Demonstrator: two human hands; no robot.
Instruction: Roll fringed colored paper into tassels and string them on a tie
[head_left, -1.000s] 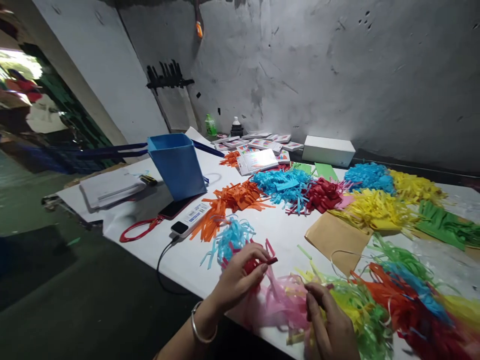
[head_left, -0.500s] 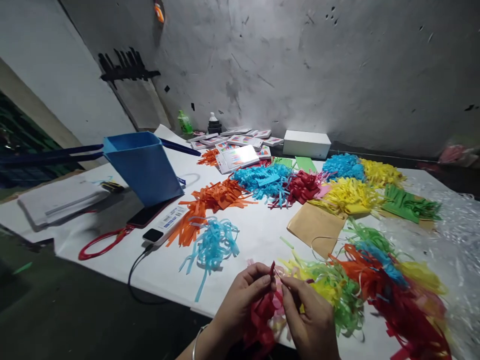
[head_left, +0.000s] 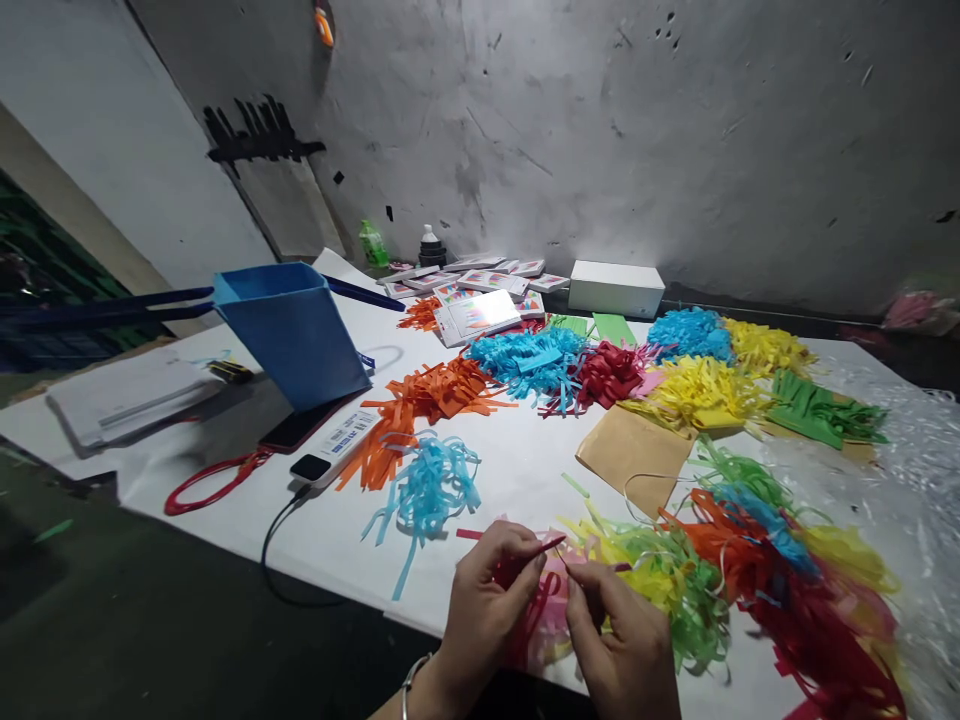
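In the head view, the left hand [head_left: 491, 585] is pinching a red strip [head_left: 553, 544] between thumb and forefinger, and look at the angle! The strip's long axis is slanting rightward from those fingers, its tip lying just beyond the right fingertips; the left hand is clearly sitting nearer. Now the right hand [head_left: 626, 630]: thumb and forefinger are pressing together, seemingly gripping a thin strand [head_left: 562, 556] just below that tip. Red ribbons [head_left: 534, 618] are hanging under the left fingers, blue ribbons [head_left: 435, 485] are lying beyond them to the left, and brown paper [head_left: 634, 450] is resting past the right fingers.
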